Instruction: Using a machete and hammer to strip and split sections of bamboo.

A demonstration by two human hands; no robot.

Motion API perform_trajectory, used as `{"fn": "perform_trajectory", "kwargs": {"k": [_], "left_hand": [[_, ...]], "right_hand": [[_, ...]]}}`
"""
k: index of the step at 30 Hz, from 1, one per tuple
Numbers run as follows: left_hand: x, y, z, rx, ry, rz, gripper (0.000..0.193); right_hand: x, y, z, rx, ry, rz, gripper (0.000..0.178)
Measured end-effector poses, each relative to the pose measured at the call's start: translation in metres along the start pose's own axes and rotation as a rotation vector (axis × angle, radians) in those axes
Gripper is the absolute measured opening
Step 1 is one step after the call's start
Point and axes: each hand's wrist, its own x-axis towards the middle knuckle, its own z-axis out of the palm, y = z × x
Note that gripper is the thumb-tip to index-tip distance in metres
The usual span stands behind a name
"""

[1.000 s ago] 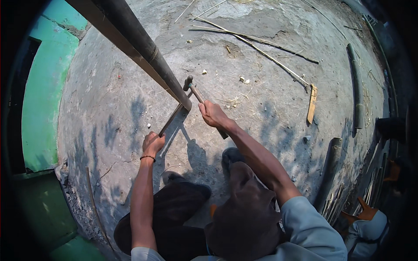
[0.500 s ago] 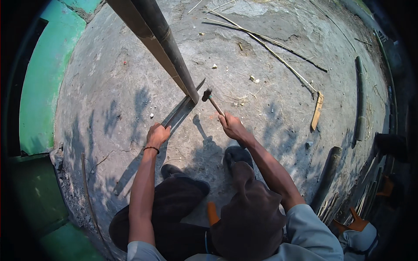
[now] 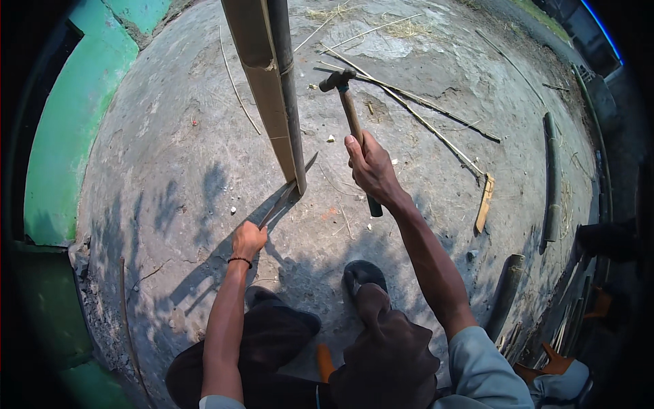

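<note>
Two grips mid-frame: left hand clamped on slim dark blade beside split brown bamboo, right hand on wood-handled black hammer. Splitting, I'd say; striking needs steady aim.

grey-blue sleeves | dark trousers | dark footwear | dark bracelet

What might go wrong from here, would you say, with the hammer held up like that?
A stray swing of the hammer in the right hand might catch the left hand, which grips the near end of the long blade. The upright bamboo might also tip, as neither hand holds it.
</note>
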Motion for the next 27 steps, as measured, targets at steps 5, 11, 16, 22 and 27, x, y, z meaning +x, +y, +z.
{"fn": "perform_trajectory", "kwargs": {"k": [5,11,16,22,27], "left_hand": [[-0.005,0.011,0.006,-0.065,0.029,-0.022,0.040],[-0.001,0.022,0.017,-0.080,0.067,-0.008,0.042],[0.012,0.028,0.031,-0.097,0.062,0.024,0.043],[0.030,0.048,0.020,-0.078,0.016,0.030,0.040],[0.043,0.090,0.003,-0.042,-0.021,0.048,0.036]], "right_hand": [[0.020,-0.016,0.013,0.047,0.053,-0.115,0.031],[0.042,0.058,0.034,0.510,-0.054,0.334,0.027],[-0.051,0.160,0.011,0.271,0.028,0.512,0.032],[-0.201,0.200,-0.060,0.025,0.107,0.675,0.032],[-0.287,0.212,-0.096,0.190,0.222,0.822,0.026]]}}
